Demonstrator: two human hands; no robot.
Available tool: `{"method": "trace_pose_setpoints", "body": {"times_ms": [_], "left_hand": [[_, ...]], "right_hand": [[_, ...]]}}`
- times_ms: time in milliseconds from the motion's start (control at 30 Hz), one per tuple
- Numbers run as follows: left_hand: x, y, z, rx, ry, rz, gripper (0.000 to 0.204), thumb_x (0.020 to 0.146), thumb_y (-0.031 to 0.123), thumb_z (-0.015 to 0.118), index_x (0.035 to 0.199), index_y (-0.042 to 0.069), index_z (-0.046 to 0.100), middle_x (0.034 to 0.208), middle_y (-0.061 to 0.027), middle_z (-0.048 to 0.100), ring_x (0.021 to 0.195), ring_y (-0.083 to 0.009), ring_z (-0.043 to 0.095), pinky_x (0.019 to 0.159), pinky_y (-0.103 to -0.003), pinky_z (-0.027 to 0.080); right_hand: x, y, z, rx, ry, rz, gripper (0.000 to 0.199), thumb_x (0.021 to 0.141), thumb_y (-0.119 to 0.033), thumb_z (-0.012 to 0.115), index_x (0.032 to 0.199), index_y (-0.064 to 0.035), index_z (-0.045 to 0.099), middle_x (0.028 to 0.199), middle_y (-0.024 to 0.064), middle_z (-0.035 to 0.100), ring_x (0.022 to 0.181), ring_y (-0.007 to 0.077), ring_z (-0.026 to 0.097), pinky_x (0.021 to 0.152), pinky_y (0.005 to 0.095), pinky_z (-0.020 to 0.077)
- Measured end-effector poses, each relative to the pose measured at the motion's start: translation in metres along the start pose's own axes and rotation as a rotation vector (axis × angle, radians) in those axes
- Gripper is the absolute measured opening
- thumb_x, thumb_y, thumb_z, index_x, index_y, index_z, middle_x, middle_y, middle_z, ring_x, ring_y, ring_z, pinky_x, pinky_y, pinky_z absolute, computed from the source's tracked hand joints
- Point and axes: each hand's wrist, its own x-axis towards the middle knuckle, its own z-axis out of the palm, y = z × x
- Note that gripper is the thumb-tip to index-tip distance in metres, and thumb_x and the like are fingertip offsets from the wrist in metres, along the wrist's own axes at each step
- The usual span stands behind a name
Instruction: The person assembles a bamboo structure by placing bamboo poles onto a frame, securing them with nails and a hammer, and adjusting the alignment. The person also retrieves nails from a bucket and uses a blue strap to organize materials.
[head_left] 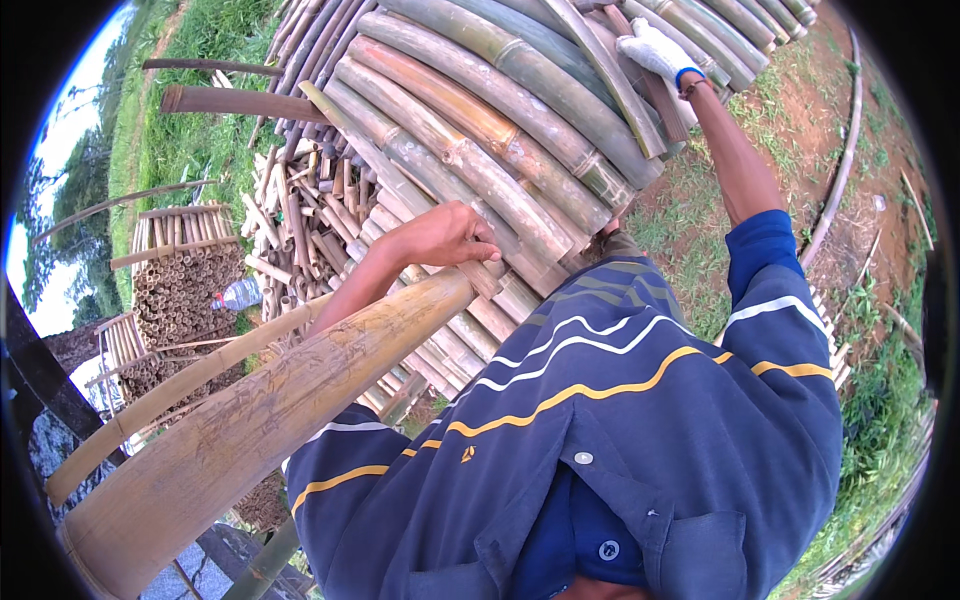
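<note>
My bare left hand (447,236) is closed, fingers curled under, above the lower ends of several bamboo pieces. What it pinches, if anything, is hidden. Crossing in front of my left forearm is a wide, pale bamboo piece (270,420), its narrow end just below that hand. My right hand (655,50), in a white glove with a blue cuff, reaches to the far right of the pile. Its fingers bend over a flat brown strip (660,100) beside a green split bamboo length (615,75). Long split bamboo pieces (490,130) lie side by side between my hands.
Short bamboo offcuts (320,210) are heaped left of the pile. Stacked bamboo bundles (185,290) and a plastic bottle (240,294) stand farther left. Two brown pieces jut out left, including a broad one (235,102). A long curved pole (845,150) lies on the ground at right.
</note>
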Motion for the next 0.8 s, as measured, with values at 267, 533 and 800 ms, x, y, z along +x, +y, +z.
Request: {"method": "trace_pose_setpoints", "body": {"times_ms": [267,533,800], "left_hand": [[-0.016,0.008,0.011,-0.005,-0.002,-0.140,0.041,0.098,0.040,0.070,0.102,0.000,0.078,0.099,-0.0191,0.077,0.091,-0.0354,0.073,0.079,-0.045,0.056],[-0.025,0.025,0.018,0.115,0.106,-0.194,0.035,0.099,0.041,0.067,0.103,0.009,0.080,0.090,-0.0178,0.074,0.085,-0.0387,0.071,0.076,-0.048,0.054],[-0.028,0.025,0.027,0.025,0.182,-0.184,0.035,0.099,0.037,0.070,0.100,0.003,0.079,0.085,-0.0135,0.075,0.077,-0.0248,0.070,0.075,-0.040,0.053]], "right_hand": [[-0.177,-0.124,-0.123,0.895,-0.213,0.186,0.049,0.105,-0.034,0.063,0.139,-0.0055,0.044,0.081,0.0060,0.065,0.069,0.0114,0.063,0.065,0.0278,0.0506],[-0.338,-0.226,-0.099,1.252,-0.577,0.527,0.056,0.102,-0.030,0.069,0.144,-0.0030,0.045,0.078,-0.0003,0.053,0.059,0.0065,0.053,0.052,0.0237,0.0445],[-0.356,-0.245,-0.082,1.358,-0.516,0.546,0.054,0.106,-0.036,0.061,0.146,-0.0054,0.038,0.070,-0.0014,0.053,0.055,0.0081,0.054,0.047,0.0253,0.0437]]}}
